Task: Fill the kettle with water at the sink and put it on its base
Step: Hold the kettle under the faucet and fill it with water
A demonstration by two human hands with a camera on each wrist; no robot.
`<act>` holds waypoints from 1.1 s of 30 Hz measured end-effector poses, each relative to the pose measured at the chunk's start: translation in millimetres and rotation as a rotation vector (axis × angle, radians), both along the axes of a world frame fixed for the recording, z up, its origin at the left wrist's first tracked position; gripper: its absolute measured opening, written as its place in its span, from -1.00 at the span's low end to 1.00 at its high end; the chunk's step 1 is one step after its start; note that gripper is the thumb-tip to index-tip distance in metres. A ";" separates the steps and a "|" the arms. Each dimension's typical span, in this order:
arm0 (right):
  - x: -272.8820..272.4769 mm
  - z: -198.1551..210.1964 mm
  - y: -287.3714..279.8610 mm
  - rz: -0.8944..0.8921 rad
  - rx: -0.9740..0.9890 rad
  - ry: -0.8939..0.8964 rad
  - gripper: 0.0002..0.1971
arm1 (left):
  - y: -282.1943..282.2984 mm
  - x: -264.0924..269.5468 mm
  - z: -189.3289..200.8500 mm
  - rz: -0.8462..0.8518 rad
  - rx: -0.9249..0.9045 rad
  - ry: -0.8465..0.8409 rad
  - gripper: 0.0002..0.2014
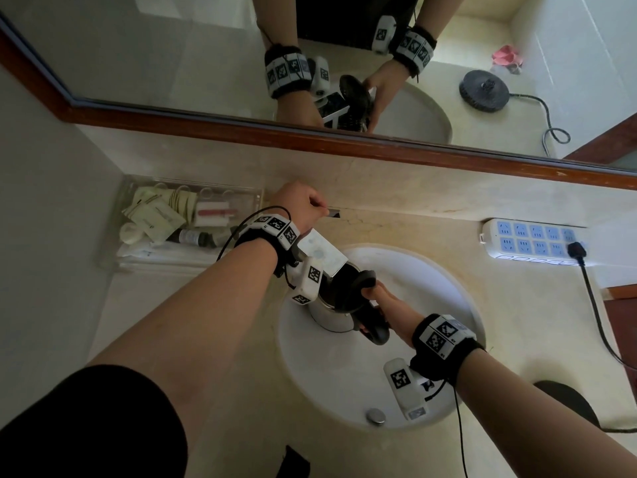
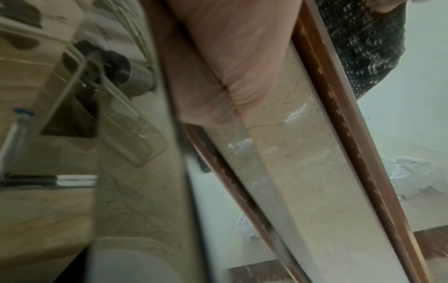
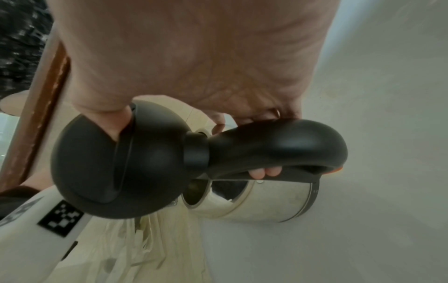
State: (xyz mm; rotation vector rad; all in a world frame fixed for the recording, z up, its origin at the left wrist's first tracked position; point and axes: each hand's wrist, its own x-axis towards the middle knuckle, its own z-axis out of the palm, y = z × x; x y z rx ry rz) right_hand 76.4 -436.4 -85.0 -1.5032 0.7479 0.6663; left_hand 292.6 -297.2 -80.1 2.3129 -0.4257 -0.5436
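Note:
A steel kettle with a black handle hangs inside the white sink, its black lid flipped open. My right hand grips the handle. In the right wrist view the fingers wrap under the handle and the thumb presses the raised lid above the steel body. The flat tap spout reaches over the kettle's mouth. Behind it my left hand pinches the tap lever. The round black kettle base lies on the counter at the right. Whether water runs cannot be seen.
A clear tray of toiletries stands left of the sink. A white and blue power strip with a black plug and cord lies at the right. A mirror with a brown wooden frame runs along the back. The drain plug sits at the sink's near side.

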 end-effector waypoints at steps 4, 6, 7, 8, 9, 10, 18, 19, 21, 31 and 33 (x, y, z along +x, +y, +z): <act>-0.2 0.1 -0.1 -0.003 0.021 -0.014 -0.57 | 0.3 -1.0 2.7 -0.004 -0.001 0.009 -0.93; -0.4 -1.6 -0.2 -0.007 0.019 -0.016 -0.55 | 0.5 -1.3 3.5 -0.007 0.001 0.008 -0.92; -0.4 -2.8 0.0 -0.012 0.016 -0.018 -0.50 | 0.6 -1.6 3.5 -0.005 0.001 0.012 -0.92; -0.2 -3.1 0.3 -0.011 0.014 -0.016 -0.43 | 0.9 -1.8 3.7 -0.002 0.000 0.020 -0.92; -0.2 -3.8 0.2 -0.009 0.012 -0.013 -0.38 | 0.6 -2.0 2.9 0.001 -0.001 0.028 -0.91; 0.2 -4.2 0.5 -0.010 0.014 -0.016 -0.37 | 0.7 -2.0 2.9 0.003 -0.002 0.033 -0.91; 0.7 -3.9 -0.9 0.015 0.017 -0.033 -0.33 | 0.3 -1.4 2.7 -0.006 0.006 0.011 -0.90; 0.8 -3.0 -0.7 0.016 0.019 -0.034 -0.33 | 0.3 -1.4 2.8 -0.005 0.009 0.008 -0.90; 0.9 -1.7 -0.5 0.011 0.022 -0.033 -0.36 | 0.0 -0.8 2.6 -0.005 0.014 0.001 -0.89; 0.0 -6.9 -0.2 0.002 0.011 -0.031 -0.35 | -0.1 -1.1 1.9 -0.007 0.003 -0.012 -0.90; -0.6 -7.4 -0.6 0.004 0.009 -0.030 -0.37 | -0.3 -1.1 2.4 -0.017 0.004 -0.019 -0.89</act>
